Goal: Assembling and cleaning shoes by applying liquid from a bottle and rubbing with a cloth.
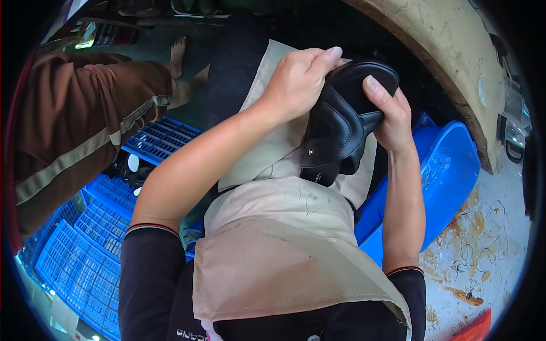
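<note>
A black leather shoe (347, 122) with stitched seams, a strap and a small gold-coloured stud is held above my lap, tilted. My right hand (392, 111) is closed around its right side, the thumb pressed on the dark rounded upper end and the fingers mostly hidden behind. Against the shoe's upper left edge, my left hand (301, 79) is closed, its thumb along the rim and its fingertips curled out of sight. Beneath the shoe, a beige apron (273, 204) covers my lap.
A blue plastic chair (449, 165) stands to the right, below a worn, curved beige edge (421, 34). Blue slatted crates (85, 267) lie at the lower left. Another person's brown-trousered leg (74, 125) is close on the left. Stains and thread scraps mark the pale floor (483, 250).
</note>
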Available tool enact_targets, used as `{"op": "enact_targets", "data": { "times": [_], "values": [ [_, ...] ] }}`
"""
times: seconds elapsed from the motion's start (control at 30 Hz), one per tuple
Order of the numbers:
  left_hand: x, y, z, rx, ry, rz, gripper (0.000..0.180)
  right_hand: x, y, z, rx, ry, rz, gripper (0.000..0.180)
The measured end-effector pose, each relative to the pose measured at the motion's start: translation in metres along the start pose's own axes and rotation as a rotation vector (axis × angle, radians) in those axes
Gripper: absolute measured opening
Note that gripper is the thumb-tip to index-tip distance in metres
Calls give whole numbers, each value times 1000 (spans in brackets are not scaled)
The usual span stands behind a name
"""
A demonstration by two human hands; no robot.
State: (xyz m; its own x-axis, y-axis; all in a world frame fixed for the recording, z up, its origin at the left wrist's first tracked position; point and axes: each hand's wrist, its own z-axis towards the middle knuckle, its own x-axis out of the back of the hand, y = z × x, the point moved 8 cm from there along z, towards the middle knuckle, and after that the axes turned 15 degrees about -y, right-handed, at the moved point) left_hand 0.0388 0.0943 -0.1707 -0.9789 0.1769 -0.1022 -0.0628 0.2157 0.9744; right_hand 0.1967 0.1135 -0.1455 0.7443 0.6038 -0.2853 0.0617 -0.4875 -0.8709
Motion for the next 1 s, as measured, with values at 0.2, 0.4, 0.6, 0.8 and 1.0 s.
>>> {"op": "enact_targets", "data": {
  "times": [0.2,0.4,0.6,0.8,1.0],
  "values": [
    [-12,-14,19,-70,-35,-164,35,20,9,0,30,-73,26,42],
    [-27,-41,1,118,18,-380,42,24,18,-7,23,3,116,44],
    [-19,-40,-22,14,142,-161,45,29,40,-13,38,-22,319,45],
    [-30,-43,7,-43,-38,-246,38,38,39,-14,147,-150,327,47],
    [-38,-37,-11,74,-17,-196,41,41,34,-22,133,-110,391,48]
  ]
}}
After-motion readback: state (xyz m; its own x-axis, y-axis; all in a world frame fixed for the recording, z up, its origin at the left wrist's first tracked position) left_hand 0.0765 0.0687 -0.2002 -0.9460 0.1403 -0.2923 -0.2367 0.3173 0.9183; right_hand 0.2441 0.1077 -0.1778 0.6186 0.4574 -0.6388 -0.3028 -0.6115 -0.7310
